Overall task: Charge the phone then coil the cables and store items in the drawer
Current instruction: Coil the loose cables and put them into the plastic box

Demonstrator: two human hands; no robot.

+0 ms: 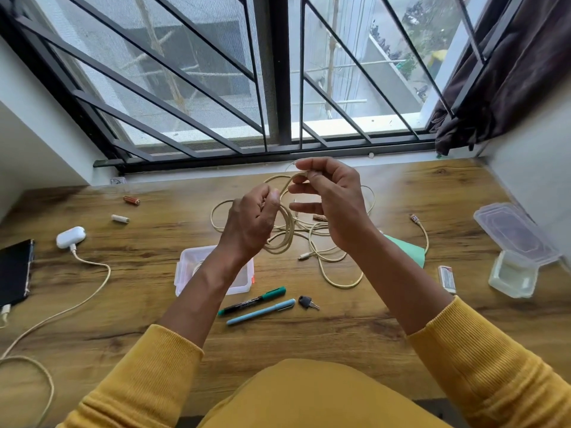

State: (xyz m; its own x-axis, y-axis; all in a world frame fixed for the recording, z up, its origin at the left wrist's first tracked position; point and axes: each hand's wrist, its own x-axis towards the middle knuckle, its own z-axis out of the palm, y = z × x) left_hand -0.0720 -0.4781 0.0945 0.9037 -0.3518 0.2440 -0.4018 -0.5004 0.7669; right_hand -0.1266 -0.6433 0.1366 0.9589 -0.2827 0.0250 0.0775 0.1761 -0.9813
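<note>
Currently right hand (329, 199) fingers (304, 188) pinch a strand of cream cable (285, 230), lower fingers loosely spread. Left hand (251, 223) fingers curl round the coiled loops, held above the desk (370, 319); loose slack trails on it beside a clear tub (185, 273).

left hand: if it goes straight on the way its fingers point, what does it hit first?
Probably the right hand. The left hand grips the coiled cream cable, its fingers aimed up and right along the strand toward the right hand's pinching fingers. Depth is unclear, so it might pass just below them.
</note>
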